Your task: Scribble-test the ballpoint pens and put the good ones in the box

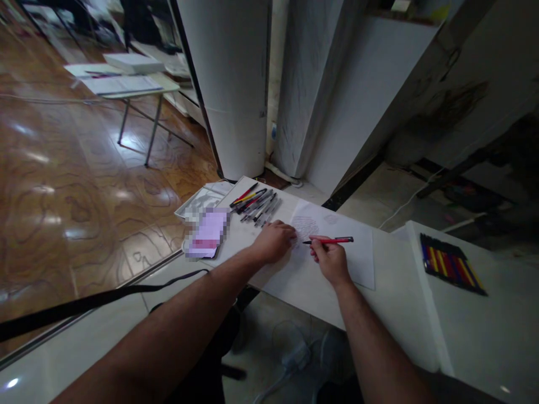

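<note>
My right hand [330, 259] is closed around a red pen [337, 240] with a black clip end. The pen's tip points left, close to the drawn lines on a white sheet of paper [357, 261]. Dense curved strokes form a rounded sketch [306, 226] on that sheet, and a smaller faint mark shows to its upper right. Palm down, my left hand [275, 241] rests by the left side of the paper, fingers stretched toward the sketch and nothing held. Just beyond it lies a loose pile of pens [259, 205], several clear-barrelled, others red, yellow or black.
A phone [206, 235] with a blurred screen lies left of the pens. Behind it is an open flat box [200, 201]. To the right, a pack of coloured pens [450, 262] lies on a raised white surface [505, 320]. A small table [170, 85] stands far left.
</note>
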### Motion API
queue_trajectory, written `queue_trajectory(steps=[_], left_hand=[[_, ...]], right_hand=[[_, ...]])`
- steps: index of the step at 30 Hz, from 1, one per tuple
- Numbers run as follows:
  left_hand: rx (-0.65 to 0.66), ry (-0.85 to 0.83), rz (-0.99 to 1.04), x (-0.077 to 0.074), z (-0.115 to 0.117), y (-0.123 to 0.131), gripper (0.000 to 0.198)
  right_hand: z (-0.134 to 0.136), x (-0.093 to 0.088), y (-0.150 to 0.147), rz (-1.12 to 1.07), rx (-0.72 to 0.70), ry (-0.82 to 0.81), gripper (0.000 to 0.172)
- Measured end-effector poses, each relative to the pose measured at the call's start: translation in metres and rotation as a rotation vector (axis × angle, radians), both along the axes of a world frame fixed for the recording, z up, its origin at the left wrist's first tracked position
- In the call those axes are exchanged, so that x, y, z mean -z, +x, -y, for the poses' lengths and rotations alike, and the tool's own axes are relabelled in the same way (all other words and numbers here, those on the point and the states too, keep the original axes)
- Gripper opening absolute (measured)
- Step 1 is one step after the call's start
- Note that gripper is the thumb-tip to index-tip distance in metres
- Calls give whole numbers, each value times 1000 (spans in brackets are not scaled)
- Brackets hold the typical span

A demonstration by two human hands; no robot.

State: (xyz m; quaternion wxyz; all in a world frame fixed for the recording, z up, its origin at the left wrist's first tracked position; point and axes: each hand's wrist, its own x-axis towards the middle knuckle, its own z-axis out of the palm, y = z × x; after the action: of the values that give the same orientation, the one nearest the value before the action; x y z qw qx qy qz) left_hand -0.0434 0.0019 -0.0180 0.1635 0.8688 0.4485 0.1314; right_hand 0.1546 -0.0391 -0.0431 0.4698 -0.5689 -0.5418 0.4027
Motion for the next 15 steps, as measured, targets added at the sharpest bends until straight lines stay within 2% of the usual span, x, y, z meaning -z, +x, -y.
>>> queue_trajectory(steps=[7,15], left_hand=[[2,23,16,1,0,-1,29],[-13,25,9,2,-1,-1,29]], right_hand=[[2,10,1,167,93,72,28],[3,4,-3,233,92,102,22]])
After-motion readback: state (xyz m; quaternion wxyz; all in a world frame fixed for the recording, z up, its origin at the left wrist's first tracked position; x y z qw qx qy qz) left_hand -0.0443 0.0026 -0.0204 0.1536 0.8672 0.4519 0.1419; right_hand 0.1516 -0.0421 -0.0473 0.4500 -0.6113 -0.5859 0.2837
